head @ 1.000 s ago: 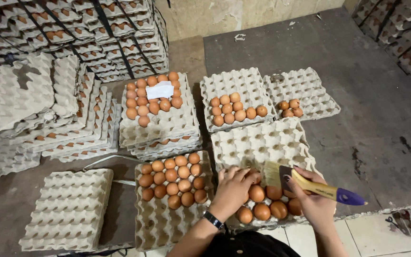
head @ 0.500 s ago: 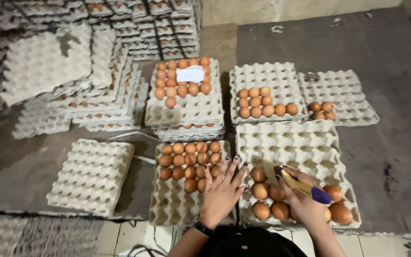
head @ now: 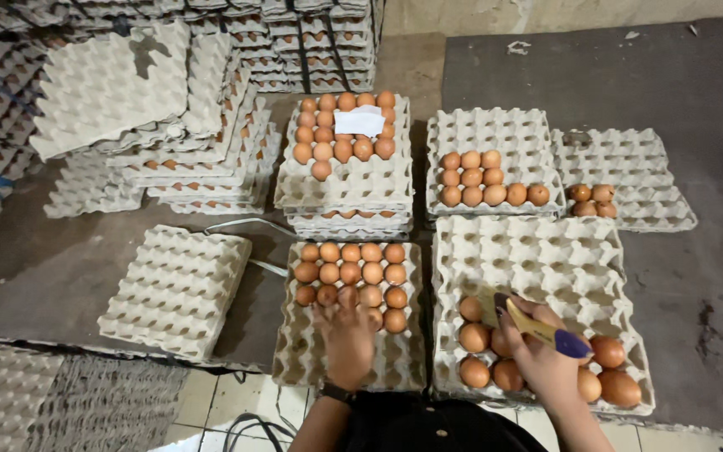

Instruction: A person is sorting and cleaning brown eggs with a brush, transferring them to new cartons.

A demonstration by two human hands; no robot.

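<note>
Fingers [head: 338, 316] of my left hand [head: 346, 339] spread flat on brown eggs [head: 350, 274] in the middle tray [head: 395, 368] — steadying them; right hand [head: 546, 360] grips a yellow-purple tool [head: 546, 331] above the right tray [head: 546, 259].

Five egg trays hold brown eggs: the near-centre tray [head: 349, 368] at six o'clock carries about fifteen, the tray [head: 546, 259] at four o'clock about nine, the stacked tray [head: 345, 180] at twelve about seventeen, its neighbour [head: 495, 134] at one nine, and the tray [head: 638, 167] at two four.
</note>
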